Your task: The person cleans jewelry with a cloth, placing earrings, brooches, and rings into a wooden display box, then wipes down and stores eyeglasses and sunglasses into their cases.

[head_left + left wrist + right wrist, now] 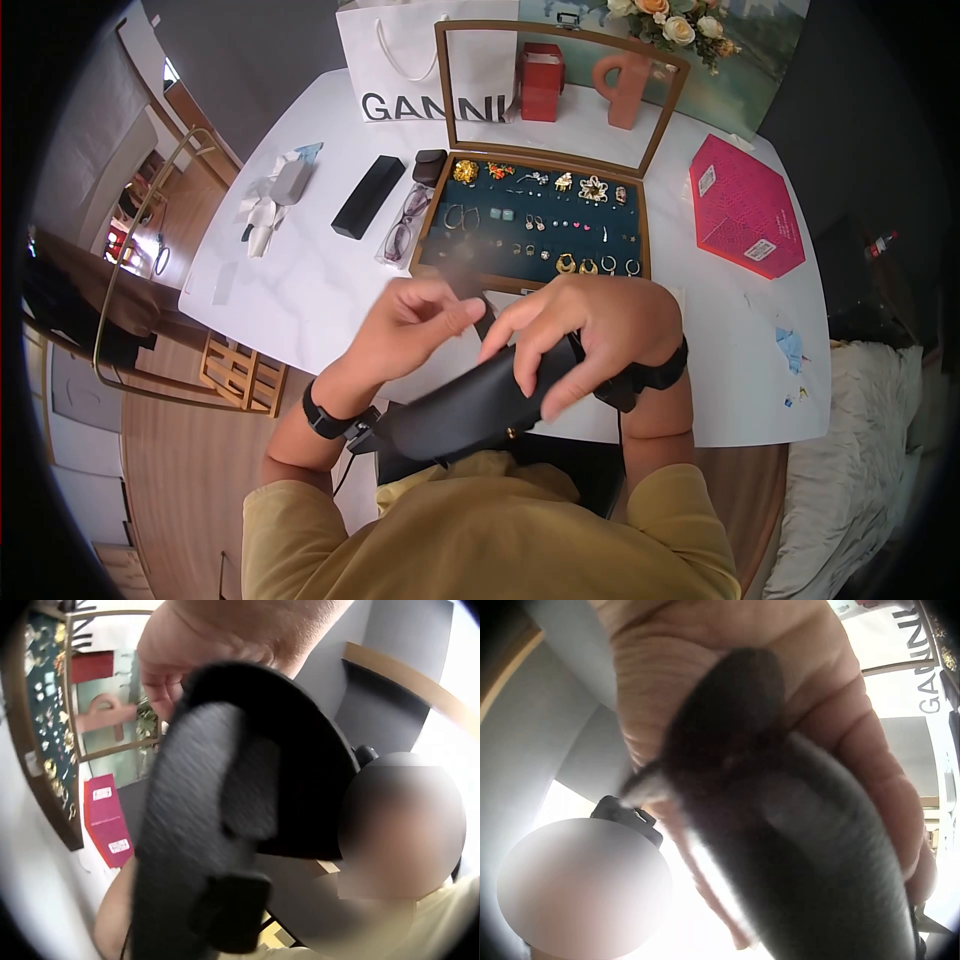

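Observation:
A black handbag (pixel 465 415) with a small gold-coloured fitting lies tilted above the person's lap, at the table's near edge. The right hand (pixel 605 330) grips its upper right end, thumb on the near side and fingers over the top. In the right wrist view, the bag's dark body (pixel 810 840) sits under the palm. The left hand (pixel 415 325) is above the bag's left part, its thumb and curled fingers pinching a dark strap (pixel 487 318), blurred at its far end. Close to the left wrist camera, the black bag (pixel 187 817) hides most of the left fingers.
Beyond the hands stands a jewellery display case (pixel 545 285) with its glass lid raised. Left of it lie sunglasses (pixel 400 235), a long black box (pixel 367 197) and a grey box (pixel 291 182). A white paper bag (pixel 400 70) stands behind; a pink hexagonal box (pixel 745 210) lies right.

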`<state>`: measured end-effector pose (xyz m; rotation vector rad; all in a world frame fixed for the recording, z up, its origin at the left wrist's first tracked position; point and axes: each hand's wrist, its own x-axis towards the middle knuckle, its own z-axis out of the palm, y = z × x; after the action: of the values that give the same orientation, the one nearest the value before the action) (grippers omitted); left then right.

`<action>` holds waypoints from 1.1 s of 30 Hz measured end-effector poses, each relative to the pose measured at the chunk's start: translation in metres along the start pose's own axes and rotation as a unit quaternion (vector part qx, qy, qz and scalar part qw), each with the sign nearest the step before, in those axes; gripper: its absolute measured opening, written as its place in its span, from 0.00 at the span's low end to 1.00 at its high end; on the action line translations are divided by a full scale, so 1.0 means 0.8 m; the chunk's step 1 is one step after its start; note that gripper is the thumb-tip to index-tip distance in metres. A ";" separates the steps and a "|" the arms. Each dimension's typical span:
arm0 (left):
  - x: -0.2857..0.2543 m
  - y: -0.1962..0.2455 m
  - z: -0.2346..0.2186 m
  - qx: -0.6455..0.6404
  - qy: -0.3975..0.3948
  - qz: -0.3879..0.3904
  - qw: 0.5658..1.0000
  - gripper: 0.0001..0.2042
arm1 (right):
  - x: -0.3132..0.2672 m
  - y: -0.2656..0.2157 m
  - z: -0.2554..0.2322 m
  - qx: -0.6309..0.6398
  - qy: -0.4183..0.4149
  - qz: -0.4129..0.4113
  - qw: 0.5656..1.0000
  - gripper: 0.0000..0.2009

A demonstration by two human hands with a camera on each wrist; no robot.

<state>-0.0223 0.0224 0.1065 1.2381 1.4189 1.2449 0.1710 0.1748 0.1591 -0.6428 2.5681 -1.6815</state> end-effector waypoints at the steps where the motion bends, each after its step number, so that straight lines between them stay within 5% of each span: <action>1: -0.003 0.005 -0.001 0.024 0.050 0.037 0.998 0.09 | 0.000 0.001 0.000 -0.008 0.026 0.013 1.000 0.11; 2: -0.004 0.018 0.006 -0.011 0.098 0.110 0.989 0.08 | 0.000 0.004 -0.001 -0.016 0.051 0.027 0.998 0.09; 4: -0.012 0.034 -0.002 0.220 0.155 0.270 0.925 0.04 | 0.001 0.006 -0.003 -0.025 0.110 0.055 0.992 0.07; 11: -0.036 0.042 0.001 0.510 0.128 0.454 0.719 0.20 | 0.002 0.015 -0.013 0.009 0.273 0.084 0.958 0.06; 17: -0.027 0.030 0.005 0.503 0.125 0.481 0.707 0.18 | 0.004 0.021 -0.012 0.051 0.364 0.105 0.924 0.06; 33: -0.012 0.007 0.005 0.485 0.144 0.494 0.707 0.16 | 0.010 0.021 -0.006 0.074 0.420 0.109 0.898 0.05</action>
<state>-0.0163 0.0136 0.1113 2.9291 1.7561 1.3729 0.1573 0.1819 0.1479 0.4974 2.7488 -2.4009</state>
